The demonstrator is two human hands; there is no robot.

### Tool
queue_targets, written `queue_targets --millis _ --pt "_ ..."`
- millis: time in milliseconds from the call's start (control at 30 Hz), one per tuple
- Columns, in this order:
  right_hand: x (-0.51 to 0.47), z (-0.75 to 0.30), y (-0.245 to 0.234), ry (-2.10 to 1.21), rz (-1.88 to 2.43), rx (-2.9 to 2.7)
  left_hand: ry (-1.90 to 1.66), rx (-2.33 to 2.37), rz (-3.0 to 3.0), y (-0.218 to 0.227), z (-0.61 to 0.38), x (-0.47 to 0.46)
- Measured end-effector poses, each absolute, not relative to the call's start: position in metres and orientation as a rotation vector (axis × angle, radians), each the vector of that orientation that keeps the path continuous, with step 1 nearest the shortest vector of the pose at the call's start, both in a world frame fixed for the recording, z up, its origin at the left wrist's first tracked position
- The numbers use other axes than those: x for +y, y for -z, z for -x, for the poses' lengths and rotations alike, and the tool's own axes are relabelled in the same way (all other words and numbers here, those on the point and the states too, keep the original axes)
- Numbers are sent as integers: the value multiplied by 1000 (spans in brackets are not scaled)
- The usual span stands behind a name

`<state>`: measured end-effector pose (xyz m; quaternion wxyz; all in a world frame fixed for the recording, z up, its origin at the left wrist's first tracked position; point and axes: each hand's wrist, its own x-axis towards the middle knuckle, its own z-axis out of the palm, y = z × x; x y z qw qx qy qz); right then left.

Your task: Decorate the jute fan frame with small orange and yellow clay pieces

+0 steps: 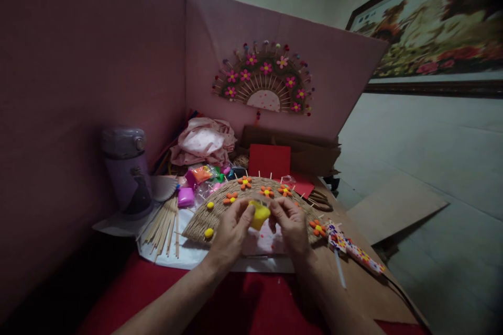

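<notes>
Left hand [232,226] grips a small yellow packet [259,216], right hand [290,224] pinching its edge, over a flower-dotted twine fan [253,189].

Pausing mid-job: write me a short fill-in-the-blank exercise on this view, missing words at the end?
1. The soft-looking piece in the left hand's grip is coloured ____.
2. Petals on the twine-covered table fan are coloured ____.
3. The loose wooden sticks lie to that fan's ____ in this view.
4. The flower-patterned tool lies to its ____.

Missing words: yellow; orange; left; right.
</notes>
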<state>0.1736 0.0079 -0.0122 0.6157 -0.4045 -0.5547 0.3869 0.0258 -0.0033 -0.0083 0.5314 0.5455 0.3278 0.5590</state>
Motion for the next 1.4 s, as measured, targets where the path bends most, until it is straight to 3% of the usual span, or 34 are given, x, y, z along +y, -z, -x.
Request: queue_targets --millis 300,600,1033,1233,1400 --pt "93 -222 -58 -291 1273 -1355 -1336 982 -1918 4 -26 -24" --pt "186 -234 -40 -531 1512 -1551 -1303 956 -2064 9 -29 -26" --pt "141 -240 -39 -974 1415 -1843 -1317 859 -2222 9 -33 -33" --pt "118 -237 -53 -896 1314 -1780 -1533 708 -2422 8 -33 -36" --pt "70 -248 -67 -614 1256 -1687 -1745 415 -2620 20 -33 -43"
